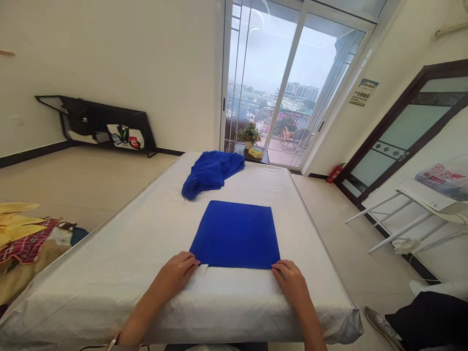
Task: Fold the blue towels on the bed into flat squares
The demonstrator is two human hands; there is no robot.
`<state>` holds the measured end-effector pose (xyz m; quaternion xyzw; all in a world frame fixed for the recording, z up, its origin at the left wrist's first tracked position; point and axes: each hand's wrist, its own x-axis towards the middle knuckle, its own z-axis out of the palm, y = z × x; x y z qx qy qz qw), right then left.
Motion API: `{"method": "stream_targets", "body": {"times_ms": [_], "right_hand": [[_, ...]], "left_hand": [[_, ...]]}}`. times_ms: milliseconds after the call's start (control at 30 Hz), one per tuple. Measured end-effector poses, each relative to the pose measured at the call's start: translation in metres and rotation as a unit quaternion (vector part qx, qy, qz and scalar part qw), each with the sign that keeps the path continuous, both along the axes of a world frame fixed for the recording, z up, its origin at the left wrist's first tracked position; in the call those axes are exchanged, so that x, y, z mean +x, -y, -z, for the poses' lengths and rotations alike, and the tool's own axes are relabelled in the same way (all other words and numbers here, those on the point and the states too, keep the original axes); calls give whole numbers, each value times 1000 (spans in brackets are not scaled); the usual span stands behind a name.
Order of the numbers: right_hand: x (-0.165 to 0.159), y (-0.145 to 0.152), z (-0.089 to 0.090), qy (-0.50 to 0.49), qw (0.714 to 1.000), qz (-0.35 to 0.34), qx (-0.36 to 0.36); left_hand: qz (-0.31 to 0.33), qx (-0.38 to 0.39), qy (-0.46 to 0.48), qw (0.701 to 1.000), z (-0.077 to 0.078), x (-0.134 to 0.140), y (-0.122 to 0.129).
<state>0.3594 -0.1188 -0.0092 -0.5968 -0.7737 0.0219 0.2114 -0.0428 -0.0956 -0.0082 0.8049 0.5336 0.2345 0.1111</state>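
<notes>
Head view: the flat blue cloth point(237, 236) lay on the white sheet point(157, 239). Left hand point(178, 270) and right hand point(291, 281) each pinched one near corner. Material appeared light, soft and prone to creasing; the near corners seemed suitable holding points.

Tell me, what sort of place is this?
Probably a room in a home: a sliding glass door looks onto a balcony with a chair, a potted plant stands near the door, and folded blue cloth lies on a broad white-covered surface.
</notes>
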Motion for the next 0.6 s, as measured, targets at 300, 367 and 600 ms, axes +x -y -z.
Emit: {"method": "stream_targets", "body": {"times_ms": [300, 367, 600], "right_hand": [[-3, -11, -5, 59, 997, -30, 29], [-5, -15, -10, 41, 998, -23, 51], [-13, -33, -48, -43, 993, -45, 100]], "left_hand": [[14, -20, 24, 999, -4, -3, -3], [21, -29, 30, 999, -6, -4, -3], [6, -43, 16, 999, -10, 2, -5]]}}
